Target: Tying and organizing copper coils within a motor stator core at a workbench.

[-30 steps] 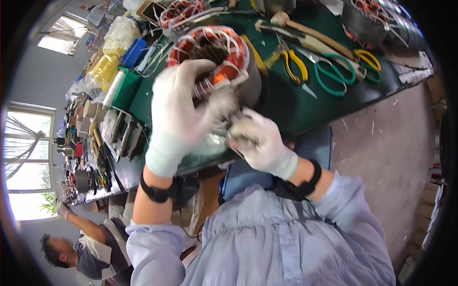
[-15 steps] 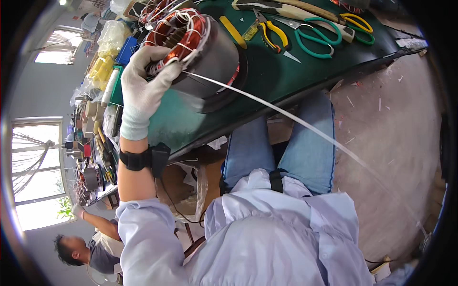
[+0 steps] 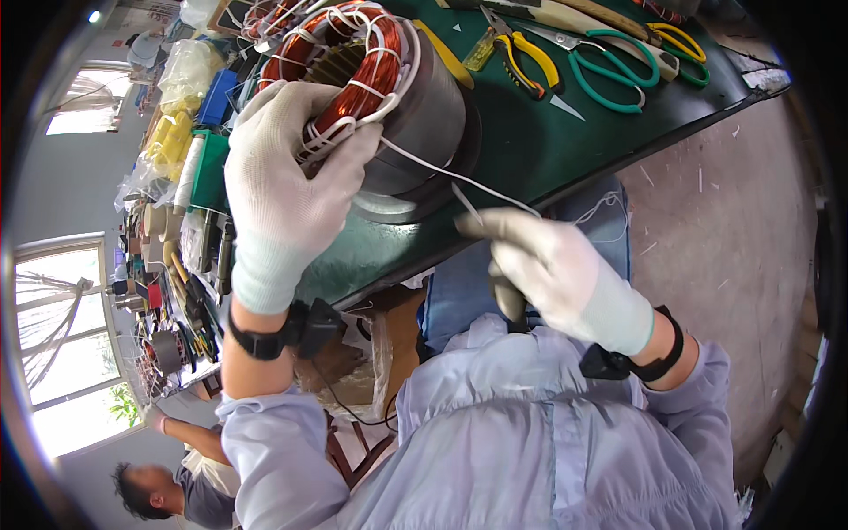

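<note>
A motor stator (image 3: 426,124) with a grey metal body stands on the green bench. Its ring of copper winding (image 3: 362,88) is bound with white cord. My left hand (image 3: 287,177), in a white knitted glove, is closed on the near-left part of the winding, thumb outside and fingers over the rim. From beside that thumb a white cord (image 3: 450,174) runs down to my gloved right hand (image 3: 565,278), just off the bench edge. The right hand is closed on a thin pointed metal tool (image 3: 466,202), its tip toward the stator. The right fingers are partly blurred.
Yellow-handled pliers (image 3: 530,66), green-handled scissors (image 3: 609,75), a yellow strip (image 3: 444,53) and a small white pointed piece (image 3: 566,108) lie on the bench (image 3: 609,132). A wooden-handled tool lies behind. A co-worker (image 3: 190,468) is at lower left.
My right hand has come into view with the pointed tool. The cord, formerly stretched far to the lower right, now runs short and slack to it. The view has shifted slightly.
</note>
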`<state>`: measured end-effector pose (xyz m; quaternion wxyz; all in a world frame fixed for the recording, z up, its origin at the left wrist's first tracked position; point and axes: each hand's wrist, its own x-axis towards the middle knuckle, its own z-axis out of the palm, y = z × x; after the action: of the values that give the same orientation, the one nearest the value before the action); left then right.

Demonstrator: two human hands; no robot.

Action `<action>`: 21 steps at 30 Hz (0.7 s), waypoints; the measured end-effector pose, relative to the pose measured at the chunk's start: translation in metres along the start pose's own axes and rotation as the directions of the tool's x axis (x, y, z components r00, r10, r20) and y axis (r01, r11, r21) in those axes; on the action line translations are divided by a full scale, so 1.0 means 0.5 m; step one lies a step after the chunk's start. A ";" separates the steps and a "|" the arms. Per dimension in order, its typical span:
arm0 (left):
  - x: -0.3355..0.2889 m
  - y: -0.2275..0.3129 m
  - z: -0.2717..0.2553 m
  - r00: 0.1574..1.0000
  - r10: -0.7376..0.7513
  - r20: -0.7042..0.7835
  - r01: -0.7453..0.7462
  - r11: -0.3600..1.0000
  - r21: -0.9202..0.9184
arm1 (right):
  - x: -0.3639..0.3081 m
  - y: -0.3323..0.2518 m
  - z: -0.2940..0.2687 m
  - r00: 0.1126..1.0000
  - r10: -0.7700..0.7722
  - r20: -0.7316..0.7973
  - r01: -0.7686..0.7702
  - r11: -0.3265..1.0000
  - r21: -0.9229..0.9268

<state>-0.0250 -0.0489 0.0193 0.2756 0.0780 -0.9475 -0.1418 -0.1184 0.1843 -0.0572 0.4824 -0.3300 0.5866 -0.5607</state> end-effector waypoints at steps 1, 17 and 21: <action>0.008 -0.003 -0.006 0.992 -0.018 0.128 0.014 0.999 0.034 | 0.017 -0.011 0.010 0.998 -0.023 -0.055 0.027 0.996 0.084; 0.167 -0.201 -0.165 0.819 0.357 0.449 -0.505 0.820 0.268 | 0.091 -0.066 0.019 0.995 -0.071 0.076 0.044 0.949 0.314; 0.067 -0.093 -0.347 0.956 0.235 0.176 -0.231 0.972 -0.043 | 0.054 -0.078 0.049 0.919 -0.394 0.024 0.316 0.771 0.553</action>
<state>0.0446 -0.1396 0.1619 0.2046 -0.0501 -0.9695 -0.1252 -0.1100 0.1448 -0.0221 0.4799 -0.3242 0.2971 -0.7591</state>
